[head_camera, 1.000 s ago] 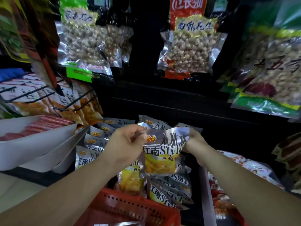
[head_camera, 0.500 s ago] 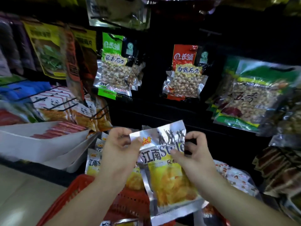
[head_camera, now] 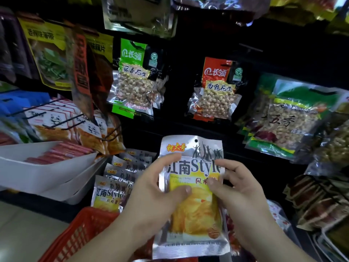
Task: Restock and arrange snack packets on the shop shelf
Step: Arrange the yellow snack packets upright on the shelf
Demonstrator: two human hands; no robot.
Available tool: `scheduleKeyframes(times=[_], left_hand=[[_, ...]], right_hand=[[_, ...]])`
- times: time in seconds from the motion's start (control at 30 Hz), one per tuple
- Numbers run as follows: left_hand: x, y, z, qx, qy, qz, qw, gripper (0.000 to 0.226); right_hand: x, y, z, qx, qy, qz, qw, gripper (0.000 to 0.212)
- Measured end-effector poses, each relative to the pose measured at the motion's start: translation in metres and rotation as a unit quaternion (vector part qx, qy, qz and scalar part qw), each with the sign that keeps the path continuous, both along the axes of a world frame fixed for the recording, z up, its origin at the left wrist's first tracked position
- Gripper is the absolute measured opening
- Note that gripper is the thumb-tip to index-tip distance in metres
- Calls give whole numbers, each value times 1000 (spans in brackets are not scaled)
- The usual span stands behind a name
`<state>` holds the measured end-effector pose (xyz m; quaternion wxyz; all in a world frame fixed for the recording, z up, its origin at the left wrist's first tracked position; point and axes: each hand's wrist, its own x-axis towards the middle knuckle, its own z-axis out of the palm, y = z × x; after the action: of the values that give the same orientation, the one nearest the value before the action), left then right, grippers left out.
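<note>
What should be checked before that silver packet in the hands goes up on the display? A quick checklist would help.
1. Grip: the left hand and the right hand both hold the silver packet at its sides, thumbs on the front: ok.
2. Orientation: the packet is upright with its printed front toward the camera: ok.
3. Hang hole at the top edge, not covered by fingers: ok.
4. Matching stock located: the row of matching packets stands at the lower left: ok.
5. Free spot or peg for this one: the shelf behind the packet is too dark to read: cannot tell.
</note>
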<state>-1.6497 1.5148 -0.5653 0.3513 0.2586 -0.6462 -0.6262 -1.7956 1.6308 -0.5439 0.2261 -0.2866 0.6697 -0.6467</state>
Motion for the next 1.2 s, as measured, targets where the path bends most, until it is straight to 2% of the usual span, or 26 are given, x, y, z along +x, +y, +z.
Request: scheduleKeyframes(times=[0.07,0.17,0.23,0.37,0.47,0.67,0.77,0.87,0.97,1.03,1.1,1.2], left_hand=[[-1,-3,0,-35,-19,10,999,63],[-6,-5,-3,-47,-14,26,998,61],[-7,-7,-5,-32,-10,44,998,58],[-6,-14,-10,5,6,42,999,52],[-2,-14,-4,-16,-3,35,999,42],[-5,-12,-10,13,-44,78,996,40],[-3,-10,-8,2,-31,52,998,41],[-3,-9,-5,8,-9,24,1000,54],[-5,-8,-9,20,-68,-46,996,70],[-5,-7,-10,35,-84,-66,994,74],[-4,-8,-11,28,-71,-40,996,72],[-3,-12,-7,23,-54,4,998,61]], right_hand=[[-7,-5,-2,18,67,-28,997,36],[-16,-13,-8,-1,92,-24,995,37],[-18,-16,-9,-15,80,18,997,34],[-17,-18,-14,-33,-31,101,994,26],[-21,-16,-20,-23,-15,84,996,27],[-8,-10,-19,-26,7,147,989,30],[-7,-8,-22,-1,73,92,993,40],[-11,-6,-15,14,87,20,996,50],[-17,-4,-13,12,92,-17,996,52],[-17,-5,-14,7,82,-12,997,55],[-18,-5,-15,10,41,-5,999,65],[-23,-5,-16,44,-49,75,995,75]])
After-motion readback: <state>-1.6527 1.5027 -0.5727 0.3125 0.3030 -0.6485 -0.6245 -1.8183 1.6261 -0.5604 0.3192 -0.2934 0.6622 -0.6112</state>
